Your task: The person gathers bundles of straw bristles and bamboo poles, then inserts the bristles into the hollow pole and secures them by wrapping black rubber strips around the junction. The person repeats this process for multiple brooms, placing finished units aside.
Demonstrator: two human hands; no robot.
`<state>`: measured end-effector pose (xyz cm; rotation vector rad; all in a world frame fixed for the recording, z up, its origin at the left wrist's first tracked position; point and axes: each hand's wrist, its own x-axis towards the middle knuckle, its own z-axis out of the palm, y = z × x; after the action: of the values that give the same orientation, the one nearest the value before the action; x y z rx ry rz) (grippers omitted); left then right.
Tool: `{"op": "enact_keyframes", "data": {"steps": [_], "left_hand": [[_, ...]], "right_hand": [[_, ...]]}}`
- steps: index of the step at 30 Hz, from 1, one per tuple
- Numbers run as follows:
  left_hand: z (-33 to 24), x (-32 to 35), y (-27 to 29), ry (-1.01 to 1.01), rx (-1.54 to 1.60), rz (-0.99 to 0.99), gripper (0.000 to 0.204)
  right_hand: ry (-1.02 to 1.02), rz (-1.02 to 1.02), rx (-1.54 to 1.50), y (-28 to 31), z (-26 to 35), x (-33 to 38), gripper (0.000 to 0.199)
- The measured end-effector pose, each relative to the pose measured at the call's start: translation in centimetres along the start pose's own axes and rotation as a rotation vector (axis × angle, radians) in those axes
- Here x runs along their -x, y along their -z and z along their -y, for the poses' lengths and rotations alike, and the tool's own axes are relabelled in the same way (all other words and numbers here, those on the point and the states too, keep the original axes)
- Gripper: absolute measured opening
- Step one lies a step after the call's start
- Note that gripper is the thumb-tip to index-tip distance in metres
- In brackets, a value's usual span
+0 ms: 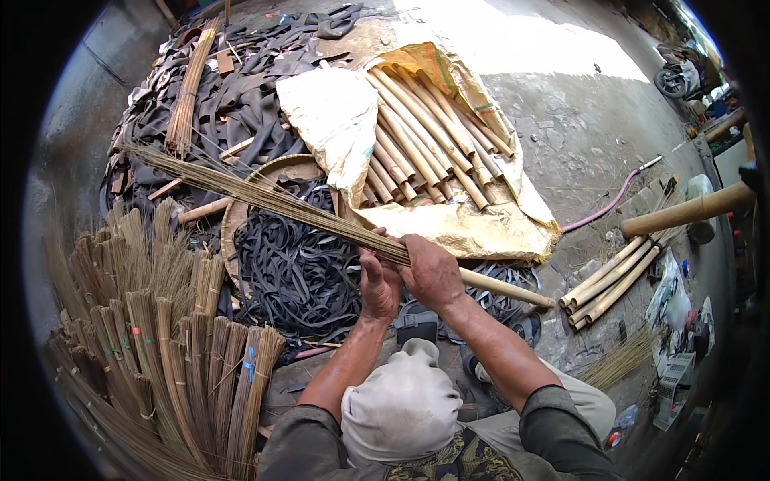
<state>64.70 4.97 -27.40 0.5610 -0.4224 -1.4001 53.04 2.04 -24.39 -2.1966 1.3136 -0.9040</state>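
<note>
In the head view, one stick bundle (281,202), likely light, springy and best gripped near its tight end, slants before the chest with one pole (509,289) beyond, right hand (431,274) wrapped around it, left hand (378,284) alongside, finger closure unclear, near one sack (437,230).

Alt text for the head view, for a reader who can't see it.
A person's right hand grips a long bundle of thin sticks, the left hand touching it too. Ahead, bamboo poles lie in an open sack; tangled dark strips and more stick bundles sit at left.
</note>
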Motion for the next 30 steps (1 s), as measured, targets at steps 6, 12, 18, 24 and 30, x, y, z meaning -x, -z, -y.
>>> {"op": "enact_keyframes", "data": {"steps": [6,12,18,24,30], "left_hand": [[-0.5,0.7,-0.9,0.093,-0.248,-0.132,0.027],[-0.3,2.2,-0.5,0.008,-0.304,-0.072,0.023],[-1.0,3.1,-0.6,-0.077,-0.462,0.012,0.026],[-1.4,3.3,-1.0,0.042,-0.385,0.079,0.046],[-2.2,3.2,-1.0,-0.034,-0.646,0.087,0.052]], "right_hand": [[0.186,-0.014,-0.005,2.7,2.3,2.1,0.057],[-0.164,0.002,-0.234,3.9,2.5,2.5,0.017],[0.02,0.01,-0.286,3.5,3.9,3.3,0.026],[0.03,0.055,0.006,2.7,4.0,3.6,0.045],[-0.121,0.119,0.154,0.0,3.1,2.3,0.013]]}}
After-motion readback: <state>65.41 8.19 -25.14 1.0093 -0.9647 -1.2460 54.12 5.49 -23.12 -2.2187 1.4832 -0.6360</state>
